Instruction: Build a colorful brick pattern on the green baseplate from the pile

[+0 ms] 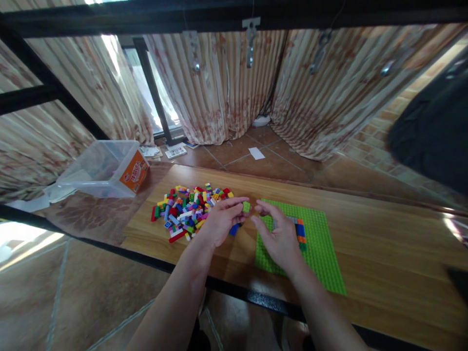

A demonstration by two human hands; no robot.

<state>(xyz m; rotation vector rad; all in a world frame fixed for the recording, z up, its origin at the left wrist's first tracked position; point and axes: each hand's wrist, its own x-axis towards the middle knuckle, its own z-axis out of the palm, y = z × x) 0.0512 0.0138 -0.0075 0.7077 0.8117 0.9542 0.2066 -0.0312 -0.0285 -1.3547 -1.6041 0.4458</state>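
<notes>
My left hand point(222, 219) pinches a small lime-green toy brick point(246, 207) between thumb and fingers, at the right edge of a loose brick pile point(188, 210). Just right of it, my right hand point(280, 234) hovers over the green baseplate point(323, 243), thumb and fingers apart with nothing seen between them. A low block of joined bricks point(300, 234), with blue, orange and dark green parts, sits on the baseplate. My right hand hides its left part.
The wooden table point(383, 248) carries the pile and baseplate. A clear plastic bin point(102, 168) with an orange label stands beyond its left end. Metal clips point(250, 44) hang from a black bar above. Striped curtains point(226, 87) hang behind, and a dark shape point(431, 122) is at the right.
</notes>
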